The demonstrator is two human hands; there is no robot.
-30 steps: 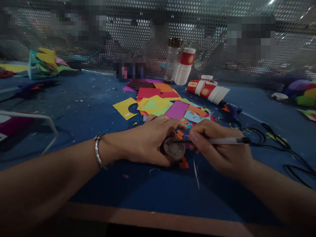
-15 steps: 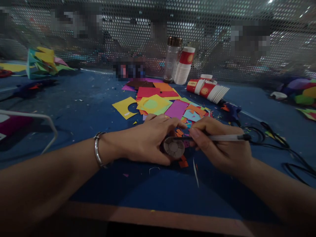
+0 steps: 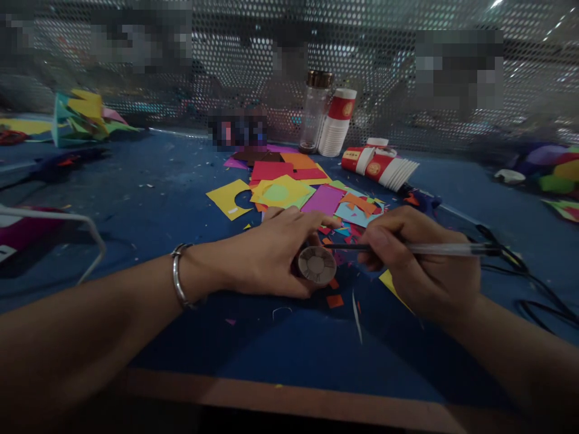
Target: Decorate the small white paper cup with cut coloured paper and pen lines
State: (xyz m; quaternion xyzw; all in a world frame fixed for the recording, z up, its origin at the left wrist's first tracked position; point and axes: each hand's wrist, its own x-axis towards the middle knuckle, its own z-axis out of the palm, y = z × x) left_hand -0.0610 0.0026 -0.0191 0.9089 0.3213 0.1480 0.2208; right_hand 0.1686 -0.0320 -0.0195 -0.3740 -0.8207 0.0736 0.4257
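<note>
My left hand (image 3: 275, 256), with a silver bangle at the wrist, curls its thumb and fingers around a small round grey-brown object. The flat face of this round object (image 3: 318, 266) points towards me and carries an inner circle with lines running outward. What lies behind that face is hidden by the hand. My right hand (image 3: 407, 259) pinches a pen (image 3: 438, 248) with a clear barrel. The pen lies almost level, its dark tip close to the upper edge of the round face; contact cannot be made out.
Coloured paper sheets (image 3: 283, 191) and scraps lie beyond my hands. A glass bottle (image 3: 314, 114) and stacked paper cups (image 3: 337, 123) stand by the perforated metal screen (image 3: 244, 66). More cups (image 3: 380, 166) lie sideways. A glue gun (image 3: 418, 200) and black cable (image 3: 502, 250) are at right.
My right hand has moved right with the pen, drawing the tip back from across the round face towards its upper edge. A yellow paper piece now shows below that hand. My left hand barely shifts.
</note>
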